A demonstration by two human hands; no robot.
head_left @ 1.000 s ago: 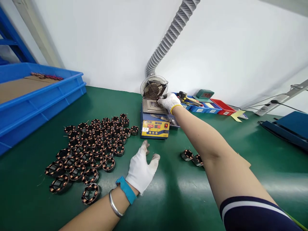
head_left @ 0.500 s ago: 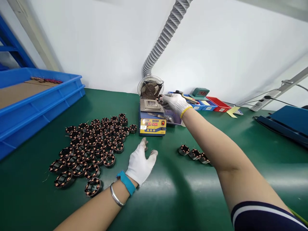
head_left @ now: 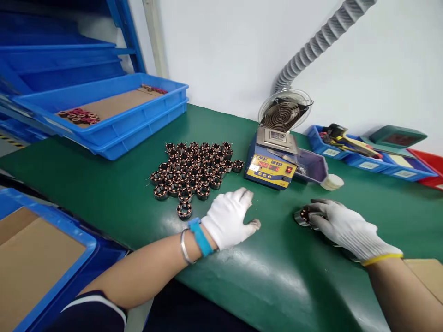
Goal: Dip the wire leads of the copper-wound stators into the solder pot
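My left hand (head_left: 231, 220), in a white glove, is held low over the green table (head_left: 238, 272). Its thumb and fingers are apart with nothing between them. To its left stands a cluster of copper-wound motor stators (head_left: 184, 211). My right hand (head_left: 341, 227), also gloved, is at the short row of stators on the right, its fingers curled down over a motor stator (head_left: 302, 216). The hand hides most of that row. Between and beyond both hands sits a yellow-fronted solder pot (head_left: 268, 170) with a lit red display.
Behind the pot are a round fan guard (head_left: 282, 115) and a grey hose (head_left: 318, 46). A purple tray (head_left: 316, 168) and blue bins (head_left: 328, 150) with tools line the right back. Large blue crates (head_left: 138, 122) stand at left, another crate (head_left: 86, 244) below the table edge.
The view has swung left. My right hand has come away from the solder pot, down to the stator row at right. My left hand stays open near the cluster.
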